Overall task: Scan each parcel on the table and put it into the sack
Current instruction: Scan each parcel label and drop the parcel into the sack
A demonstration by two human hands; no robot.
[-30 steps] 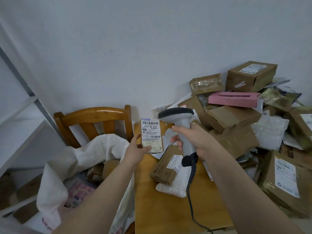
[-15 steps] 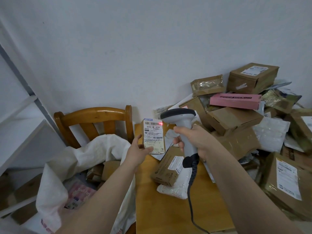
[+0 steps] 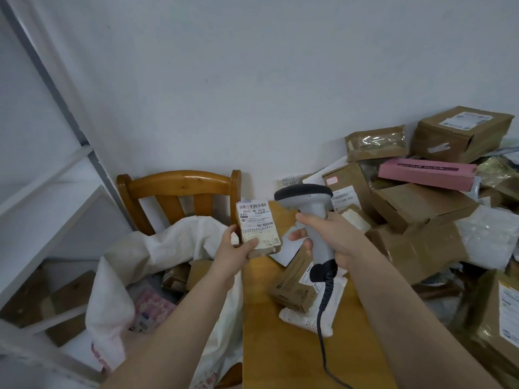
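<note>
Here the left hand (image 3: 234, 249) pinches a small labelled parcel (image 3: 258, 230) upright above the table (image 3: 280, 346) edge, just beside the scanner (image 3: 310, 217) gripped by the right hand (image 3: 330, 237); the sack (image 3: 157, 251) gapes below left

Our left arm (image 3: 174, 327) reaches up from the lower left, bare, and our left hand (image 3: 234, 249) holds a small parcel (image 3: 257, 223) upright by its lower corner, the thumb lying across the labelled face and the fingers behind and along its left edge. Our right arm (image 3: 415, 318) comes in from the lower right, bare too, and our right hand (image 3: 332, 237) is wrapped round the handle of a scanner (image 3: 304, 195), fingers curled over its front. Both hands are raised near each other at about the same height, not touching.
</note>
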